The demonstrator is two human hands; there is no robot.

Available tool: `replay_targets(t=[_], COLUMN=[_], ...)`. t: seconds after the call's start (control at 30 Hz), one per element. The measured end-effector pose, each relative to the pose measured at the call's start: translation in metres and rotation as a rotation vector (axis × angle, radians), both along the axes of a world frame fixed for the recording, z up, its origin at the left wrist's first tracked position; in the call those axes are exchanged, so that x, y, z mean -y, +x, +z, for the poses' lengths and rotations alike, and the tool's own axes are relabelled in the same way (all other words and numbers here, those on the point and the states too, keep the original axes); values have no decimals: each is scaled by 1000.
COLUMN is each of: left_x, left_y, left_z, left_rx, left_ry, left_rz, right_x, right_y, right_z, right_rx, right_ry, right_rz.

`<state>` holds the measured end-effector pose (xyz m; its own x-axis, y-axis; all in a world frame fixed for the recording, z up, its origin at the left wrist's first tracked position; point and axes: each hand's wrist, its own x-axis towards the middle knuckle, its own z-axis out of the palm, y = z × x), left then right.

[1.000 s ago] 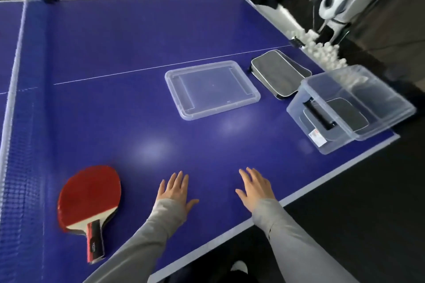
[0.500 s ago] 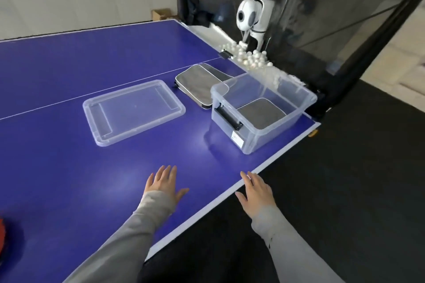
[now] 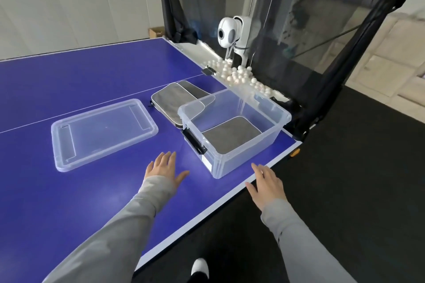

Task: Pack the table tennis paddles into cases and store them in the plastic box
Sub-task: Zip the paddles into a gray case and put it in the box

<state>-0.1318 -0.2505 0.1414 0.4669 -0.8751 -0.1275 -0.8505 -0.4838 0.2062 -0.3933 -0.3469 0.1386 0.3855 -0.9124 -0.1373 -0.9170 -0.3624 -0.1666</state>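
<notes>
Looking at the grey case (image 3: 171, 101) in the middle of the frame, I think it is light and soft, with a firmer edge, so I would take it by its near rim. It lies flat on the blue table (image 3: 69, 202), touching the far side of the plastic box (image 3: 243, 158). Another case (image 3: 232, 134) already lies inside that box. My left hand (image 3: 166, 169) and right hand (image 3: 266, 182) are both spread flat with straight fingers, holding nothing, near the box but apart from both cases.
</notes>
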Motion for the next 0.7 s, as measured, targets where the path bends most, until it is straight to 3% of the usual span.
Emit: replay_targets(t=[0.4, 0.7], left_x=[158, 225], left_y=[46, 88], left_z=[4, -6], left_rx=[-71, -101], left_ry=[-126, -120], left_rz=[129, 272], right_x=[155, 247], right_y=[41, 109], right_z=[25, 24], right_rx=[35, -33], right_ry=[-108, -123], right_rz=[162, 339])
